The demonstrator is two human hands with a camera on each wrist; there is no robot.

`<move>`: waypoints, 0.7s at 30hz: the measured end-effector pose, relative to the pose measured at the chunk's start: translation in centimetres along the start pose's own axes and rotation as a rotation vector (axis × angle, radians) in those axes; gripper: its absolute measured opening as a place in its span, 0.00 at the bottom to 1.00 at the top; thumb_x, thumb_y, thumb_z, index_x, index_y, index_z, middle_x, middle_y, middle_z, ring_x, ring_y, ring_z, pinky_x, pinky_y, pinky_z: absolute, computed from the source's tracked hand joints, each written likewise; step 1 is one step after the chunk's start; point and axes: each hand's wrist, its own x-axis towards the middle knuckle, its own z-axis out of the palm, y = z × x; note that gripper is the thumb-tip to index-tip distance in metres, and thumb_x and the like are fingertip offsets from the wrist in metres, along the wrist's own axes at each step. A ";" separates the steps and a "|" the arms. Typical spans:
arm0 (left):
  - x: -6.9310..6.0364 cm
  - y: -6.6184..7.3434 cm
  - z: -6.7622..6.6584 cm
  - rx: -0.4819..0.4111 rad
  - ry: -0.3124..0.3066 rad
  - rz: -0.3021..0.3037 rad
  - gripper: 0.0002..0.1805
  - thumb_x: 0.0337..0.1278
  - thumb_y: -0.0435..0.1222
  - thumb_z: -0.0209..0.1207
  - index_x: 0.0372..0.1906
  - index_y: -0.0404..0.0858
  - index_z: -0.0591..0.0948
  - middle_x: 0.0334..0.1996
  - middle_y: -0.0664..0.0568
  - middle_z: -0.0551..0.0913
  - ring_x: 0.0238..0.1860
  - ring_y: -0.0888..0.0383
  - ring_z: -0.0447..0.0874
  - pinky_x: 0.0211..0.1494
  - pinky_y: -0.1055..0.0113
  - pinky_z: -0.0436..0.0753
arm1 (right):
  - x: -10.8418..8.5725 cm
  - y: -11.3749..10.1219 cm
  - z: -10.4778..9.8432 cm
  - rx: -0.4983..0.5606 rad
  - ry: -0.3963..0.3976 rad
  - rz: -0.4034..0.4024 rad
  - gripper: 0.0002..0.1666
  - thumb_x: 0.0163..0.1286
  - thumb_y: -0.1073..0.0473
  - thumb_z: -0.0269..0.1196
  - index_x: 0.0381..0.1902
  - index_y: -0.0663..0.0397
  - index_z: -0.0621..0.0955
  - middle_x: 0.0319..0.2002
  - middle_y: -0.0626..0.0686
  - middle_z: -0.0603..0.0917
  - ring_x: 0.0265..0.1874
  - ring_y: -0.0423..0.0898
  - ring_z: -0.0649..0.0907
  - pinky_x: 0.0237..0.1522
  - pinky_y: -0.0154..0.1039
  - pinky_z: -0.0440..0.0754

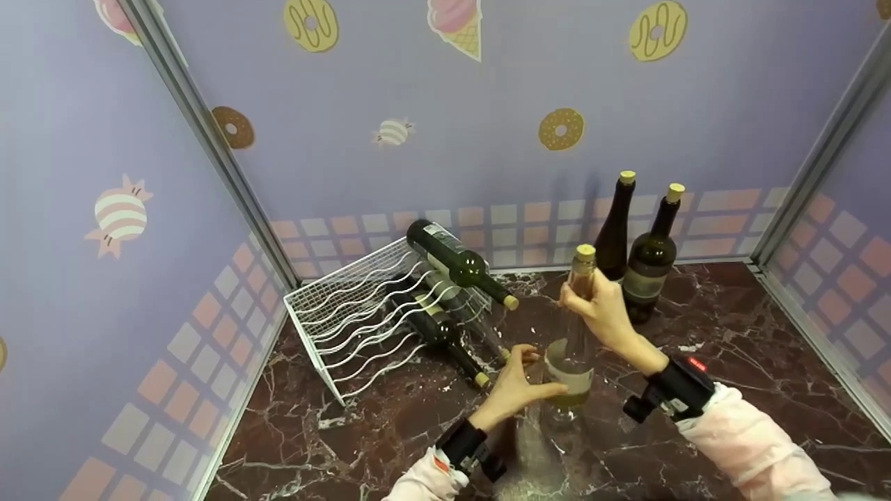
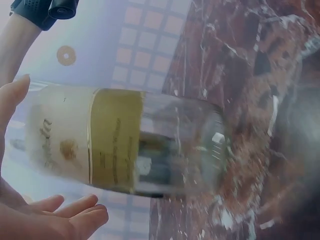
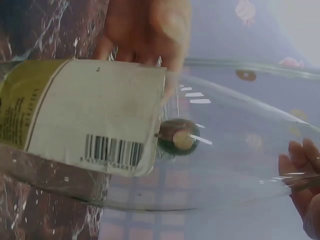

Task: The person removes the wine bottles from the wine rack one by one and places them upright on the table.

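Observation:
A clear glass bottle [image 1: 569, 381] with a pale and gold label and a yellow stopper stands upright or nearly so; whether its base touches the table, I cannot tell. My right hand [image 1: 604, 309] grips its neck just below the stopper. Low at the bottle's left side, my left hand [image 1: 514, 391] has its fingers and thumb spread. In the left wrist view the label [image 2: 115, 140] faces the camera, between the thumb and fingers of the left hand [image 2: 50, 217]. The right wrist view shows the barcode side of the bottle [image 3: 95, 115], partly covering the left hand [image 3: 147, 30].
To the left, a white wire rack [image 1: 321, 362] holds a green bottle [image 1: 445, 254], a dark bottle [image 1: 424, 316] and a clear one [image 1: 459, 299], necks toward the front right. Two dark corked bottles [image 1: 612, 236] [image 1: 651, 257] stand behind my right hand. Patterned walls enclose the marble-look table [image 1: 390, 445].

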 end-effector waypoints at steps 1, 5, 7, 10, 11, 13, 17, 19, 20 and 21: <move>-0.1 -0.1 -0.2 0.011 0.003 0.002 0.41 0.33 0.46 0.72 0.53 0.37 0.64 0.47 0.47 0.72 0.49 0.51 0.71 0.51 0.57 0.70 | 0.1 0.8 -0.1 -0.023 0.017 0.005 0.07 0.51 0.77 0.61 0.28 0.69 0.73 0.19 0.53 0.79 0.15 0.42 0.77 0.17 0.29 0.74; -0.3 -0.4 -0.7 0.039 0.019 0.007 0.41 0.33 0.48 0.71 0.53 0.36 0.65 0.46 0.46 0.73 0.48 0.54 0.71 0.50 0.57 0.70 | 0.7 2.6 -0.8 -0.092 0.076 0.010 0.07 0.51 0.73 0.61 0.28 0.67 0.73 0.18 0.53 0.79 0.15 0.43 0.76 0.17 0.27 0.72; -0.4 -0.5 -1.0 0.023 0.020 0.011 0.41 0.33 0.47 0.71 0.53 0.34 0.64 0.46 0.46 0.72 0.48 0.52 0.71 0.52 0.55 0.70 | 1.1 3.4 -1.0 -0.103 0.097 0.019 0.07 0.52 0.72 0.61 0.28 0.67 0.73 0.19 0.53 0.79 0.15 0.44 0.76 0.18 0.26 0.72; -0.7 -0.7 -1.2 0.009 0.010 0.007 0.40 0.35 0.46 0.71 0.53 0.35 0.64 0.46 0.46 0.72 0.49 0.48 0.71 0.53 0.58 0.70 | 1.6 4.6 -1.1 -0.120 0.118 0.033 0.07 0.53 0.70 0.61 0.28 0.67 0.73 0.19 0.54 0.79 0.16 0.45 0.77 0.19 0.25 0.71; -0.8 -0.8 -1.3 0.007 0.005 0.005 0.39 0.35 0.45 0.71 0.53 0.35 0.63 0.46 0.45 0.72 0.49 0.48 0.70 0.52 0.59 0.70 | 1.8 4.9 -1.1 -0.125 0.122 0.036 0.07 0.53 0.70 0.61 0.29 0.67 0.73 0.19 0.54 0.78 0.16 0.45 0.76 0.18 0.25 0.71; -1.1 -1.0 -1.5 0.008 -0.007 0.002 0.38 0.36 0.44 0.71 0.52 0.36 0.63 0.46 0.44 0.72 0.50 0.48 0.70 0.52 0.61 0.70 | 2.1 5.6 -1.0 -0.143 0.130 0.039 0.07 0.53 0.69 0.61 0.28 0.67 0.72 0.18 0.53 0.78 0.15 0.44 0.75 0.17 0.25 0.69; -1.4 -1.2 -1.9 -0.007 -0.011 -0.007 0.37 0.37 0.43 0.70 0.52 0.38 0.63 0.47 0.43 0.72 0.50 0.49 0.70 0.54 0.59 0.69 | 2.8 6.9 -0.7 -0.160 0.139 0.040 0.08 0.54 0.68 0.61 0.27 0.65 0.71 0.16 0.50 0.76 0.14 0.42 0.73 0.16 0.25 0.66; -1.4 -1.2 -2.1 -0.012 -0.009 -0.010 0.37 0.37 0.43 0.70 0.52 0.38 0.63 0.47 0.45 0.72 0.51 0.48 0.70 0.54 0.58 0.69 | 3.0 7.3 -0.5 -0.164 0.146 0.041 0.08 0.54 0.68 0.60 0.27 0.65 0.71 0.16 0.50 0.75 0.14 0.41 0.72 0.16 0.25 0.65; -1.5 -1.2 -2.1 -0.013 -0.008 -0.009 0.37 0.37 0.43 0.70 0.52 0.38 0.63 0.47 0.47 0.72 0.51 0.48 0.69 0.55 0.58 0.68 | 3.2 7.5 -0.4 -0.163 0.149 0.042 0.08 0.54 0.68 0.60 0.27 0.65 0.71 0.16 0.50 0.75 0.14 0.42 0.72 0.16 0.25 0.65; -1.5 -1.2 -2.2 -0.014 -0.008 -0.007 0.37 0.37 0.43 0.70 0.52 0.38 0.63 0.47 0.48 0.72 0.51 0.48 0.69 0.55 0.58 0.68 | 3.3 7.6 -0.3 -0.166 0.153 0.045 0.08 0.54 0.68 0.60 0.27 0.65 0.71 0.16 0.51 0.75 0.14 0.42 0.73 0.16 0.26 0.65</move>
